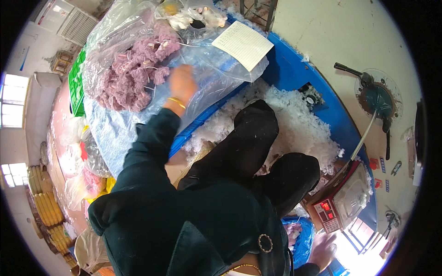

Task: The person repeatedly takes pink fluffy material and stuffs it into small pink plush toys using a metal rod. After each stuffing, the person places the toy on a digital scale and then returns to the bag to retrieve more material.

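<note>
My left hand, a gold bracelet at its wrist, is over a clear plastic sheet just right of a heap of fuzzy mauve pieces. It is smeared by motion, so its fingers and anything in them cannot be made out. At the lower right, my right hand is in bright light with its fingers stretched out and nothing visible in it. Beside it is a blue plastic bag holding more mauve fluffy pieces. A sheet of paper with writing lies on the plastic, beyond my left hand.
White fluffy stuffing lies around my knees inside a blue-walled bin. A scale with a red lit display stands at right. Beyond it, a pale table bears a tool with a dark handle. A green crate stands left.
</note>
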`<state>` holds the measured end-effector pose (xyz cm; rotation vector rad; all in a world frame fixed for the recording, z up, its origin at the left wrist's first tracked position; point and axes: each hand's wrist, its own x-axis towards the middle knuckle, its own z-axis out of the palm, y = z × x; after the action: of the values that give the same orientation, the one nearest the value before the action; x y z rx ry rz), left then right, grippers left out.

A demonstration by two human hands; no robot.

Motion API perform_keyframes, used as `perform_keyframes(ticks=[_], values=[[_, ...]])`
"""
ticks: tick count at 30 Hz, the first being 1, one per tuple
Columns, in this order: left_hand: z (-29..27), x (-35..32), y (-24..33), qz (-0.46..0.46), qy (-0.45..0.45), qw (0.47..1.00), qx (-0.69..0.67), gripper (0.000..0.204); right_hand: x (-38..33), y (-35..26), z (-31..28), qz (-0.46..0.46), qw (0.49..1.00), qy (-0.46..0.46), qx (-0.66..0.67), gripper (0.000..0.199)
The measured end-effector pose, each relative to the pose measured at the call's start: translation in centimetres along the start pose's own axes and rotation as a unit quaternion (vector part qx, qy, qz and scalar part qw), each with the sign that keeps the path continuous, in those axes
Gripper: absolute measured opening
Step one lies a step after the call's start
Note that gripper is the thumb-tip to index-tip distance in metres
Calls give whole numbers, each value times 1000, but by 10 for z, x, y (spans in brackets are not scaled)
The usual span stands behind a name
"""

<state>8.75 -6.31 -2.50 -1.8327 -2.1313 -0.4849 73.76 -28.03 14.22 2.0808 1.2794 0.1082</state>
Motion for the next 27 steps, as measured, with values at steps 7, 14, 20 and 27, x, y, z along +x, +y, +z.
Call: perform_keyframes(ticks=[7, 14, 20, 27], values=[[-4, 75, -102, -75, -14, 983, 167, 64, 57, 151, 225, -113, 971, 29, 211, 31], [-9, 91, -127, -119, -32, 986, 112, 25, 93, -26, 21, -60, 814, -55, 575, 36], [-105, 54, -43, -222, 31, 718, -659, 18, 78, -116, -61, -283, 727, -103, 617, 32], [-118, 23, 74, -137, -88, 604, -780, 26, 28, -262, -188, -560, 606, 120, 552, 54]])
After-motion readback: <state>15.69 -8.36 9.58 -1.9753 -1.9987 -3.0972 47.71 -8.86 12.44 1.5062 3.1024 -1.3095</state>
